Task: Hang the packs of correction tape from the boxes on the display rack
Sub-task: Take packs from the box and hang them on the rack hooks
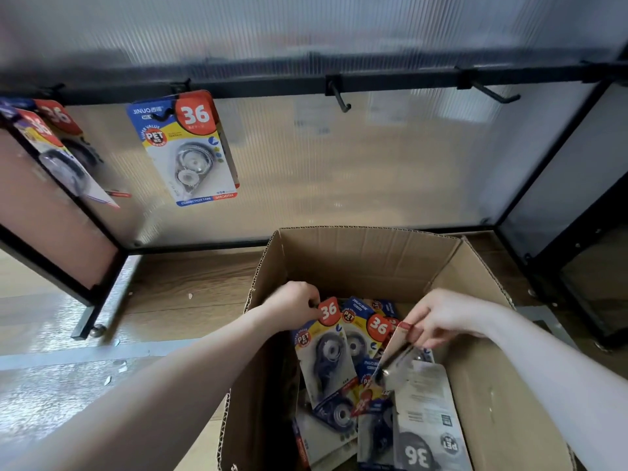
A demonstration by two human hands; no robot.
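An open cardboard box (356,256) on the floor holds several packs of correction tape, blue, yellow and red with "36" on them. My left hand (294,305) pinches the top of one pack (324,355) standing in the box. My right hand (441,317) pinches the top edge of another pack (396,355), tilted and seen edge-on. Above, the black rail of the display rack (272,85) carries hooks. One pack (188,147) hangs on a hook left of centre, and two more packs (57,147) hang at the far left.
Two bare hooks stick out of the rail, one at the centre (339,96) and one to the right (492,91). A ribbed translucent panel (339,164) backs the rack. Black frame legs (98,300) stand on the wooden floor left and right of the box.
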